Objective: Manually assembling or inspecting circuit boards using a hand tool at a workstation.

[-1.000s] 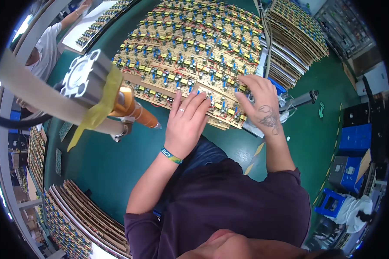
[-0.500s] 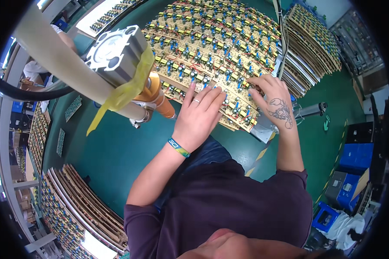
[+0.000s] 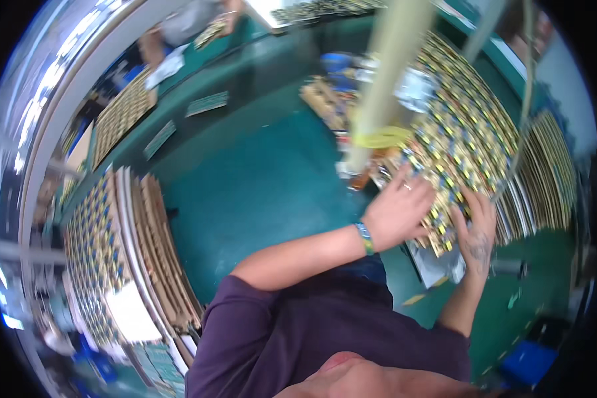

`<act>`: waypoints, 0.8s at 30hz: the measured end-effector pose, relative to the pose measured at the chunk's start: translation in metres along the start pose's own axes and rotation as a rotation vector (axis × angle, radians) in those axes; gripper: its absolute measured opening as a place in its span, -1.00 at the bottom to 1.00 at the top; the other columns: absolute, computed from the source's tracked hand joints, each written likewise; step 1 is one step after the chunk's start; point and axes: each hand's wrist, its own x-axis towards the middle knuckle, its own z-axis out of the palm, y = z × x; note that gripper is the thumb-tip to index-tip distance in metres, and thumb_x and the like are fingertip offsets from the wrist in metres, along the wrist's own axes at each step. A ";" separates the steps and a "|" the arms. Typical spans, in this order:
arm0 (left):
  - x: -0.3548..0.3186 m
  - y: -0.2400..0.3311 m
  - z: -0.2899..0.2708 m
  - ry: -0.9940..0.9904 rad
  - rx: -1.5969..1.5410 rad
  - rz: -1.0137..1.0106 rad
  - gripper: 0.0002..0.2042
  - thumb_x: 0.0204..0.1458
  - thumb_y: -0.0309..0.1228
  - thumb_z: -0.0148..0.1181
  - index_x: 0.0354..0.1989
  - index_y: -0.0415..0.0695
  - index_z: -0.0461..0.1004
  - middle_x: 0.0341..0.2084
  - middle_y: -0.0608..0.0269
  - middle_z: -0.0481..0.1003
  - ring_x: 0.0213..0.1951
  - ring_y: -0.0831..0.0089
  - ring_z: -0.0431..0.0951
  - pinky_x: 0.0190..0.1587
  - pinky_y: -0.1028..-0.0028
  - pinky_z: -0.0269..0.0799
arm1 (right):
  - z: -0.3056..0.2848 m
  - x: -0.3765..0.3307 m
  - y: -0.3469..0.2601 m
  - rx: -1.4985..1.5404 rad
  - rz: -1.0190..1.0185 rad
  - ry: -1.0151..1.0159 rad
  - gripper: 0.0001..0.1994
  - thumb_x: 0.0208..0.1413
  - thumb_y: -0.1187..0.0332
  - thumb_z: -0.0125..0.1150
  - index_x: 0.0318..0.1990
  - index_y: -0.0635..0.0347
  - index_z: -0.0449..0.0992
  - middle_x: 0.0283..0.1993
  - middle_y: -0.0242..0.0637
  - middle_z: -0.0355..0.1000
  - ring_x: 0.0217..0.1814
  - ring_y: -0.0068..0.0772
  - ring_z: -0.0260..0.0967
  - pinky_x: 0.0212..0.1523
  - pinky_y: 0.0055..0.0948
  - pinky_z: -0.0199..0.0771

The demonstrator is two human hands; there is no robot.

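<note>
A large board (image 3: 471,132) packed with several small yellow and blue parts lies on the green bench. My left hand (image 3: 399,211) rests flat on its near edge, fingers spread, a green band on the wrist. My right hand (image 3: 474,229) lies on the board's near corner just to the right, fingers bent onto the parts. I cannot tell whether either hand pinches a part. A pale hanging column (image 3: 385,86) with yellow tape drops down just beyond my left hand.
Stacks of similar boards (image 3: 146,252) lie at the left and further stacks (image 3: 544,172) at the right. Green bench top (image 3: 259,192) spreads between them. Another person's arm (image 3: 179,26) works at the far bench. A blue crate (image 3: 527,361) sits at lower right.
The view has swung sharply left and is blurred; the board and both hands now sit at the right of the picture. Both hands remain on the board's near edge.
</note>
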 end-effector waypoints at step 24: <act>-0.021 0.002 0.035 0.557 -0.167 -0.034 -0.84 -0.13 -0.38 0.07 -0.32 -0.04 0.44 -0.20 0.26 0.48 -0.11 0.39 0.47 -0.10 0.43 0.37 | 0.071 -0.019 -0.001 1.076 0.407 0.552 -0.43 0.32 0.11 -0.53 0.14 0.46 0.22 0.14 0.00 0.25 0.24 -0.21 0.14 0.28 -0.25 0.07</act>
